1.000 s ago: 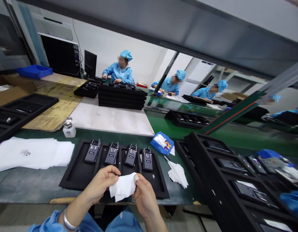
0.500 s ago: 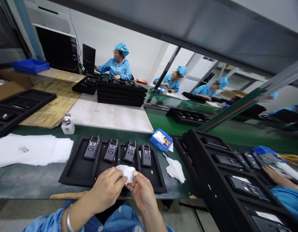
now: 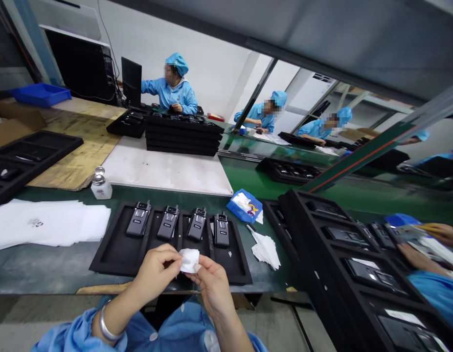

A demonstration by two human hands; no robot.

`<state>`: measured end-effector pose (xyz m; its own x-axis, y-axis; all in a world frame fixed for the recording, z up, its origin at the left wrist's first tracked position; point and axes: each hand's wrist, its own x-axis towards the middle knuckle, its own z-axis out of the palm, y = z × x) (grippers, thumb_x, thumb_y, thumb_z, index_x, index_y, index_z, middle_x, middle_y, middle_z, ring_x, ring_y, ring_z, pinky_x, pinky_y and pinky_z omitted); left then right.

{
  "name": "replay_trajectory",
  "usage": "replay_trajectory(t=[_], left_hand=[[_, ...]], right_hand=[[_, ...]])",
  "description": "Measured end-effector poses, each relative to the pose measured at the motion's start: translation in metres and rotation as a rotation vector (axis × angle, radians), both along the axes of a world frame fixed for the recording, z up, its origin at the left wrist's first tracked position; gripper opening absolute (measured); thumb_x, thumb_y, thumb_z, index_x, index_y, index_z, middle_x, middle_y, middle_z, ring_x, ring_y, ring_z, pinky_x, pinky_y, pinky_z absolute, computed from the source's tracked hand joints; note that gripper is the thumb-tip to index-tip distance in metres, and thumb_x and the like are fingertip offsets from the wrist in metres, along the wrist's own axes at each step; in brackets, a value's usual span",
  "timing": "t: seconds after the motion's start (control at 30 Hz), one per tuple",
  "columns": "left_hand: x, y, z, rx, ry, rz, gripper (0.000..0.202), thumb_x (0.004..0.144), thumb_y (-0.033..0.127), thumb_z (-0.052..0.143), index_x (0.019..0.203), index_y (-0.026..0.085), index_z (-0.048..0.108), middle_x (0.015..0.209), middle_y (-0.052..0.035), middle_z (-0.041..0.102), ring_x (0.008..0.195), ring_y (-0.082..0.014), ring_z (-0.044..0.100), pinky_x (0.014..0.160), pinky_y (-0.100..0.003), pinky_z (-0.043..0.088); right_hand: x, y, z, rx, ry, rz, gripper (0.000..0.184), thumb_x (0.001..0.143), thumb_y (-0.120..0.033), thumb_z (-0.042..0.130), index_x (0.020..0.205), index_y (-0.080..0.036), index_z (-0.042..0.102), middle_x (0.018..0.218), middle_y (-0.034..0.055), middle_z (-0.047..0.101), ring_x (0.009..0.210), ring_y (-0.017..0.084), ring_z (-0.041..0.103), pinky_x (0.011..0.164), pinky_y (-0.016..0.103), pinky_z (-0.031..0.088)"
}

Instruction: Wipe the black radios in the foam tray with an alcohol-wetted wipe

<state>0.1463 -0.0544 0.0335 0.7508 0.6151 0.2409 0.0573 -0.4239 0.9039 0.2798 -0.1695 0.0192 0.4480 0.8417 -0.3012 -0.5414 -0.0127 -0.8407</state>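
A small folded white wipe (image 3: 190,260) is pinched between my two hands, just in front of the near edge of a black foam tray (image 3: 112,254). My left hand (image 3: 161,271) grips its left side between thumb and fingers. On its right side, my right hand (image 3: 211,281) closes with the thumb on top. Several black handheld radios lie in the tray's compartments, among them a radio (image 3: 138,220) at the left and another radio (image 3: 221,231) at the right. My curled fingers partly hide the tray's front.
A stack of white sheets (image 3: 57,222) and a pump bottle (image 3: 101,185) are to the left. A blue bin (image 3: 244,205) and crumpled wipes (image 3: 265,249) lie right of the tray. Stacked black trays (image 3: 322,264) stand at the right, beside a co-worker's sleeve (image 3: 437,298).
The wipe now looks more compact and flatter, with my hands shifted slightly around it. Across the bench, a co-worker's arm has reached further behind the monitor.
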Motion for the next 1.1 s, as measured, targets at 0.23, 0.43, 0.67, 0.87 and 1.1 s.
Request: replay_trajectory(t=[0.23, 0.43, 0.67, 0.87, 1.1], left_hand=[[0.008, -0.016, -0.003, 0.497, -0.03, 0.136, 0.014, 0.097, 0.016, 0.056, 0.094, 0.017, 0.07, 0.09, -0.0049, 0.066, 0.083, -0.018, 0.06, 0.074, -0.03, 0.049], [0.009, -0.021, -0.001, 0.858, 0.061, 0.044, 0.019, 0.096, 0.01, 0.049, 0.094, 0.015, 0.067, 0.085, -0.0059, 0.063, 0.072, -0.0188, 0.052, 0.063, -0.032, 0.043], [0.008, -0.018, 0.001, 1.014, 0.207, -0.045, 0.014, 0.093, 0.01, 0.052, 0.089, 0.014, 0.065, 0.081, -0.0053, 0.061, 0.07, -0.021, 0.052, 0.06, -0.035, 0.04], [0.01, -0.022, -0.002, 1.019, 0.229, 0.008, 0.014, 0.09, 0.006, 0.054, 0.084, 0.014, 0.063, 0.081, -0.006, 0.062, 0.069, -0.0218, 0.052, 0.06, -0.035, 0.038], [0.011, -0.017, 0.0, 0.643, 0.125, 0.027, 0.017, 0.092, 0.011, 0.051, 0.081, 0.017, 0.062, 0.082, -0.005, 0.063, 0.076, -0.0202, 0.055, 0.068, -0.033, 0.042]], right_hand=[[-0.004, 0.004, 0.004, 0.005, 0.025, -0.009, 0.037, 0.069, -0.037, 0.085, 0.099, -0.017, 0.079, 0.09, 0.0086, 0.076, 0.079, 0.02, 0.069, 0.078, 0.032, 0.055], [-0.007, 0.003, 0.009, 0.008, 0.023, -0.021, 0.034, 0.07, -0.033, 0.083, 0.099, -0.017, 0.079, 0.092, 0.0079, 0.076, 0.085, 0.021, 0.069, 0.08, 0.032, 0.055], [-0.008, 0.003, 0.008, 0.012, -0.041, -0.015, 0.033, 0.075, -0.034, 0.079, 0.103, -0.018, 0.078, 0.097, 0.0077, 0.075, 0.088, 0.023, 0.068, 0.08, 0.032, 0.055], [-0.009, 0.004, 0.005, 0.016, -0.131, -0.003, 0.032, 0.079, -0.031, 0.073, 0.108, -0.019, 0.077, 0.099, 0.0069, 0.075, 0.091, 0.023, 0.067, 0.086, 0.034, 0.053], [-0.008, 0.003, 0.005, 0.041, -0.174, 0.019, 0.03, 0.079, -0.032, 0.073, 0.106, -0.02, 0.077, 0.094, 0.0056, 0.075, 0.088, 0.022, 0.066, 0.083, 0.033, 0.052]])
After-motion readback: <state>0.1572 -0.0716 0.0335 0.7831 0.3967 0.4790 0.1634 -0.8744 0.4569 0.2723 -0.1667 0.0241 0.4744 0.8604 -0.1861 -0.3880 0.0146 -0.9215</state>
